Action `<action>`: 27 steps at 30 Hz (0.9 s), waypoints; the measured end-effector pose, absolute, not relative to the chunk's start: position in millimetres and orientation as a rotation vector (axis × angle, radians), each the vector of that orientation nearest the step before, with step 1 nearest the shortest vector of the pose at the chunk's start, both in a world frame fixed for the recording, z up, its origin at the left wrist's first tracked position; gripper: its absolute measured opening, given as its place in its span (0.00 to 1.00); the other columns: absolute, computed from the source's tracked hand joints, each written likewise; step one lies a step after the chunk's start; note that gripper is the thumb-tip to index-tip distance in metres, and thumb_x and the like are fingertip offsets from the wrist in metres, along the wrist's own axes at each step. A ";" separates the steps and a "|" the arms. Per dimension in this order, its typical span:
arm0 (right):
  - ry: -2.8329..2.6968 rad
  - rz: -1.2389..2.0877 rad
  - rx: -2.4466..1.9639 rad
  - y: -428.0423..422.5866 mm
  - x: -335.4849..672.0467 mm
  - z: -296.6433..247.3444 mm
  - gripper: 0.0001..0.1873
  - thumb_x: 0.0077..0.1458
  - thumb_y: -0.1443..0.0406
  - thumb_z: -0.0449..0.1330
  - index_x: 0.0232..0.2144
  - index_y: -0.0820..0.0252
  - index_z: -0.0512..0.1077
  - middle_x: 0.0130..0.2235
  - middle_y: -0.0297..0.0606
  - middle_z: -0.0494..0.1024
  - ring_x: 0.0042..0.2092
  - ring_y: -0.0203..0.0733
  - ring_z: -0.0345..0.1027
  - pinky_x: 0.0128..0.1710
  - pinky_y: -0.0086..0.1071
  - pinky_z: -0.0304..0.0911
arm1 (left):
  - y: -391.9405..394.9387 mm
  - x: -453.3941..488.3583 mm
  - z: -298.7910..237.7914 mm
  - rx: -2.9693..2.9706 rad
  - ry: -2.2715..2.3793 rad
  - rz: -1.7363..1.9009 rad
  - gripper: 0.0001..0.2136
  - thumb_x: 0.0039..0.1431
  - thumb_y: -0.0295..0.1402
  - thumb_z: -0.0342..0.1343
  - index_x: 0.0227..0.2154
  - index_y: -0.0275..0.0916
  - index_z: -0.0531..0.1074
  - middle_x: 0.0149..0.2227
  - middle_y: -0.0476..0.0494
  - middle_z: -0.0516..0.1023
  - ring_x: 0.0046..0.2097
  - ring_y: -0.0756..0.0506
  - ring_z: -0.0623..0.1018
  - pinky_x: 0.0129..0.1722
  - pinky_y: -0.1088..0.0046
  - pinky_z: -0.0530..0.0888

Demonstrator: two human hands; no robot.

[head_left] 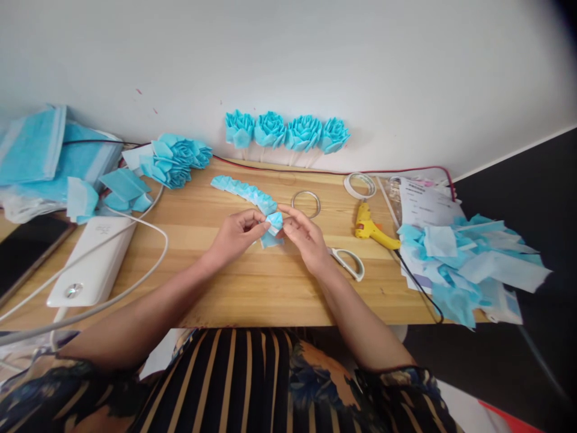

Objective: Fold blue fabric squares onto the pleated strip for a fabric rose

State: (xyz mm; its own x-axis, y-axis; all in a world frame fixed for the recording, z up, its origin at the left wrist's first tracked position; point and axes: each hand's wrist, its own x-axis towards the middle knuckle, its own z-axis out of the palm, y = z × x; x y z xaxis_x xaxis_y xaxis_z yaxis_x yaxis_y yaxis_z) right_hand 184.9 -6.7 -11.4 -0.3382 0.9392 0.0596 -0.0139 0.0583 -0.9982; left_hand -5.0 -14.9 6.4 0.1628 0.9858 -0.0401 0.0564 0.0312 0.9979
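Fingers (258,231) of two hands (231,242) hold one folded piece (274,224); four flowers (270,130) stand behind.

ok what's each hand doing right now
Left hand: closed, pinching the folded blue piece.
Right hand: half-closed at the same piece's right side; whether it grips cannot be told.

A strip (246,191) extends over the table (270,294) — power bank (97,255) to its left, glue gun (373,231) right, four flowers (271,130) behind.
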 end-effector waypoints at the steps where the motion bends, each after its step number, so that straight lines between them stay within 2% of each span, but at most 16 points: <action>1: -1.481 1.408 -0.985 -6.7 185.1 -12.3 0.23 0.62 0.52 0.60 0.56 0.51 0.72 0.36 0.34 0.78 0.40 0.42 0.75 0.44 0.40 0.70 | -15.0 -5.0 6.2 1.296 1.144 1.036 0.11 0.54 0.41 0.62 0.29 0.38 0.72 0.23 0.52 0.73 0.23 0.53 0.66 0.23 0.77 0.60; 13: -1.493 1.398 -1.008 -7.3 186.8 -14.2 0.22 0.64 0.52 0.58 0.58 0.49 0.71 0.37 0.34 0.79 0.41 0.42 0.75 0.47 0.41 0.71 | -16.2 -3.0 3.5 1.324 1.102 1.056 0.09 0.57 0.38 0.60 0.29 0.38 0.72 0.24 0.52 0.75 0.25 0.52 0.71 0.26 0.76 0.66; 17: -1.482 1.402 -1.022 -6.4 185.7 -16.3 0.23 0.64 0.51 0.57 0.58 0.49 0.71 0.38 0.35 0.79 0.41 0.42 0.75 0.47 0.41 0.71 | -17.0 -3.0 2.0 1.337 1.083 1.060 0.09 0.57 0.39 0.61 0.30 0.38 0.72 0.24 0.51 0.74 0.26 0.52 0.71 0.26 0.76 0.65; 21: -1.454 1.458 -0.954 -6.9 183.5 -14.7 0.24 0.60 0.52 0.62 0.57 0.50 0.71 0.37 0.34 0.78 0.40 0.41 0.73 0.45 0.39 0.70 | -17.7 -3.4 -0.7 1.348 1.158 1.042 0.11 0.56 0.41 0.61 0.29 0.38 0.72 0.24 0.51 0.73 0.25 0.52 0.67 0.25 0.75 0.62; 27: -1.466 1.536 -0.959 -8.9 179.6 -10.1 0.31 0.54 0.55 0.67 0.59 0.49 0.68 0.43 0.36 0.79 0.43 0.41 0.73 0.47 0.39 0.70 | -19.1 -1.1 -0.6 1.355 1.141 1.032 0.10 0.55 0.40 0.60 0.30 0.37 0.72 0.26 0.49 0.74 0.28 0.51 0.68 0.29 0.74 0.65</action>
State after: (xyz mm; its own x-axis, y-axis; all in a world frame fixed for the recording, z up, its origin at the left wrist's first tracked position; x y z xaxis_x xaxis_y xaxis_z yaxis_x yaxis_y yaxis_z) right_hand 179.6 -8.9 -10.1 -0.4022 0.9156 -0.0011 -0.0410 -0.0192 -0.9990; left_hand -1.1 -19.1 -0.6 0.1769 0.9842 -0.0077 0.0907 -0.0085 0.9958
